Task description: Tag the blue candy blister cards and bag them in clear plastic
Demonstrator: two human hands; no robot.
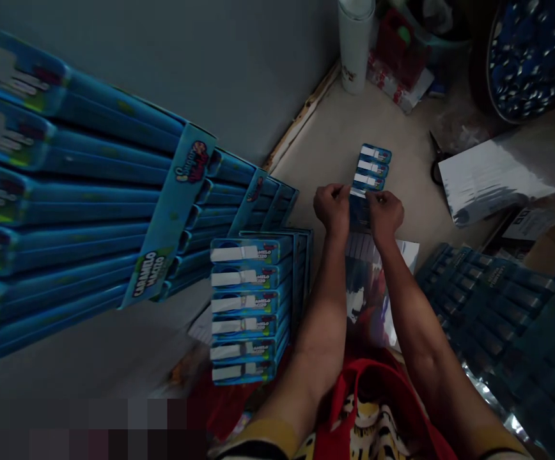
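Note:
My left hand (334, 206) and my right hand (387, 212) are both closed in a pinch at the two ends of a thin white sticker strip (358, 192). It lies over the end of the nearest blue candy box (359, 214), between the hands. Just beyond stand three matching box ends (371, 167) in a row, each crossed by a white strip. My fingertips partly hide the strip's ends. Below my wrists, a sheet of strips on shiny backing (371, 287) lies on the table.
Stacked blue candy boxes rise at left (114, 191), with a shorter stack (243, 306) beside my left forearm. More packs (502, 319) lie at right. Scissors (435, 169) touch a white sheet pile (493, 172). At the back are a white tumbler (355, 48) and a tub of shiny blue pieces (529, 61).

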